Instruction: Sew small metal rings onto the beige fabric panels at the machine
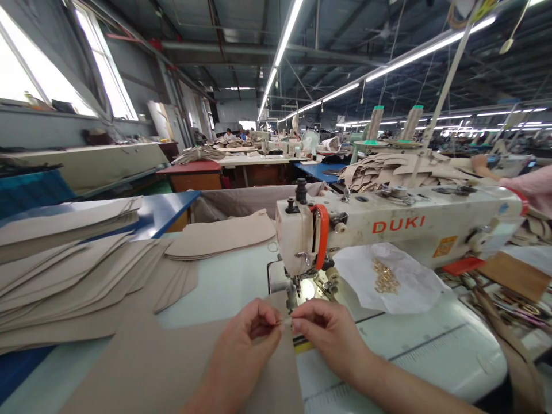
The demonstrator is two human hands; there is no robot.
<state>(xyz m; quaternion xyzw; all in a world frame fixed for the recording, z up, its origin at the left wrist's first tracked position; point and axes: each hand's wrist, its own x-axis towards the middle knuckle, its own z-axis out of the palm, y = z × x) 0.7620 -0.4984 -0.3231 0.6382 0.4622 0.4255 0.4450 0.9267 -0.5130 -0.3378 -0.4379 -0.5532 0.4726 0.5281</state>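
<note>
In front of the sewing machine's needle area, my left hand [244, 351] and my right hand [330, 339] meet, both closed in a pinch. Between the fingertips is a small light strip [286, 321], with a tiny gold-coloured bit showing at the left fingertips; its exact shape is too small to make out. Beneath my left hand a large beige fabric panel [172, 356] lies flat, one corner reaching towards the presser foot. The white sewing machine [353, 221] stands just beyond my hands. Right of its needle, several small gold metal fittings [385, 277] lie on a white sheet [414, 284].
Stacks of beige cut pieces [73, 282] cover the left side, and another stack [224, 234] lies behind. A wooden block [515, 276] and loose tools sit at right. Thread cones [374, 123] rise behind the machine. Another person's pink sleeve [532, 187] shows at far right.
</note>
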